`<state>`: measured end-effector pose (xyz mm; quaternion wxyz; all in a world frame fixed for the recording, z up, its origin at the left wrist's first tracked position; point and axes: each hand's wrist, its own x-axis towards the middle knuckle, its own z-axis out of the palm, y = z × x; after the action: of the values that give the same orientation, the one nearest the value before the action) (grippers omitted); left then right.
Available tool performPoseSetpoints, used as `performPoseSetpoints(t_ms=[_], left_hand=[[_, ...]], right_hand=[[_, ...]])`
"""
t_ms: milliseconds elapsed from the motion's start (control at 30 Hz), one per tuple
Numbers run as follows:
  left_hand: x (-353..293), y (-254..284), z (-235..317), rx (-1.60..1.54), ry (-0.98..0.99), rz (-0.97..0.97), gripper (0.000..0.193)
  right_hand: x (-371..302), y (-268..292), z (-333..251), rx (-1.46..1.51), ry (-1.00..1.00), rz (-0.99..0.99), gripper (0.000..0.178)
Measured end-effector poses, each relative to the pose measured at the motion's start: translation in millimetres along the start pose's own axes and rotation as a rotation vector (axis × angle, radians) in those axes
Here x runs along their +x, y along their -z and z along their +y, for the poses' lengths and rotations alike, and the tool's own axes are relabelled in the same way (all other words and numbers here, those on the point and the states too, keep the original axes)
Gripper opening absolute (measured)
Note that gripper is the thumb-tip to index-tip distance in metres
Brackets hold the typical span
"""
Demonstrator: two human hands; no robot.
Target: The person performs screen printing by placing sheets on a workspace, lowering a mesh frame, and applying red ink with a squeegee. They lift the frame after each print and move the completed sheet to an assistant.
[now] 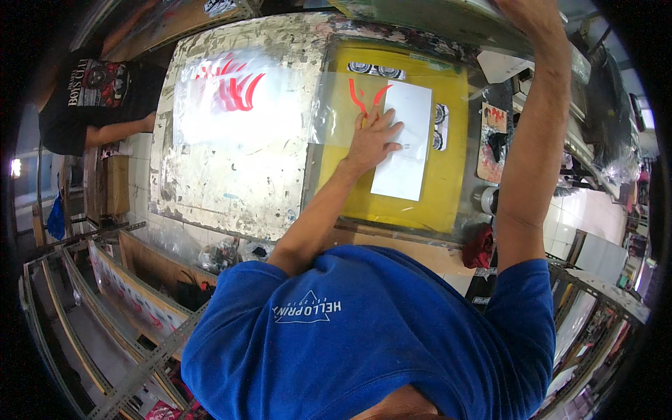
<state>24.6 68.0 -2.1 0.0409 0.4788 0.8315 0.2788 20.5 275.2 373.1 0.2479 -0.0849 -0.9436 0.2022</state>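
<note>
My left hand (374,142) lies with fingers spread over the left edge of a white paper sheet (402,171). Its fingertips rest beside red curved shapes (355,94) on a clear film (325,115). Beneath the paper is a yellow panel (448,203), which looks like a screen-printing mesh. Black-and-white prints of round shapes (439,127) show at the paper's right side and above it. My right hand (528,14) reaches up to the top edge of the picture, by a long greenish-grey ledge (434,28). Its fingers are out of sight.
Left of the yellow panel stands a worn, paint-spotted white board (231,189) with glossy film and red strokes (241,94). A person in a black shirt (105,98) stands at the far left. A red-stained board (493,143) lies at right; metal racks (133,364) stand at lower left.
</note>
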Motion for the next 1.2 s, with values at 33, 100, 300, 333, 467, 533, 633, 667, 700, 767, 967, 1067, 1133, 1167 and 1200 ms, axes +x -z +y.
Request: performPoseSetpoints(t_ms=[33, 100, 300, 333, 467, 533, 633, 667, 700, 767, 967, 1067, 1133, 1167, 1200], left_hand=[[1.9, -0.8, 1.1, 0.002, -0.007, 0.011, 0.055], [5.4, -2.2, 3.2, 0.013, 0.000, 0.009, 0.056], [9.8, -8.3, 5.8, 0.073, 0.014, 0.011, 0.061], [9.5, -7.0, 5.9, 0.082, 0.022, 0.005, 0.062], [8.9, -6.1, 3.4, 0.040, 0.032, -0.029, 0.064], [10.9, -6.8, 1.6, -0.001, 0.013, -0.026, 0.065], [11.9, -8.2, 0.6, -0.021, 0.006, -0.018, 0.065], [11.5, -8.5, 0.6, -0.002, 0.012, -0.017, 0.065], [11.4, -9.4, 2.4, 0.013, 0.015, -0.020, 0.065], [12.3, -10.9, 5.0, 0.042, 0.013, -0.017, 0.064], [13.4, -12.6, 3.3, 0.096, -0.024, 0.050, 0.062], [13.6, -1.5, 6.1, 0.045, -0.029, 0.188, 0.067], [18.1, 21.2, 12.3, -0.058, 0.042, 0.303, 0.074], [19.3, 43.2, 19.0, -0.143, 0.046, 0.436, 0.091], [18.2, 68.2, 30.0, -0.383, 0.078, 0.553, 0.096]], right_hand=[[0.5, 0.7, -0.2, 0.000, -0.016, -0.012, 0.034], [2.3, -1.4, 8.6, -0.001, 0.070, 0.025, 0.034], [7.7, -9.0, 28.3, 0.000, 0.240, 0.079, 0.033], [4.4, -6.7, 17.0, 0.006, 0.158, 0.036, 0.034], [-0.7, 10.9, -1.7, 0.064, 0.048, -0.112, 0.034], [0.1, 0.8, 2.3, 0.034, 0.096, -0.034, 0.035], [-2.6, -4.9, 8.1, 0.007, 0.122, 0.063, 0.036], [-3.8, -4.8, 9.1, 0.009, 0.116, 0.076, 0.036], [-3.8, -5.7, 11.8, 0.014, 0.129, 0.077, 0.036], [-1.8, -7.8, 19.5, 0.023, 0.151, 0.079, 0.037], [-2.7, -6.9, 15.6, -0.007, 0.112, 0.065, 0.038], [-10.3, -7.1, 4.7, 0.009, 0.071, 0.029, 0.038], [-27.8, -4.0, -14.2, -0.043, -0.061, -0.028, 0.038], [-34.3, -3.0, -21.6, -0.072, -0.128, -0.057, 0.039], [-42.5, -9.3, -7.9, -0.086, -0.009, 0.025, 0.036]])
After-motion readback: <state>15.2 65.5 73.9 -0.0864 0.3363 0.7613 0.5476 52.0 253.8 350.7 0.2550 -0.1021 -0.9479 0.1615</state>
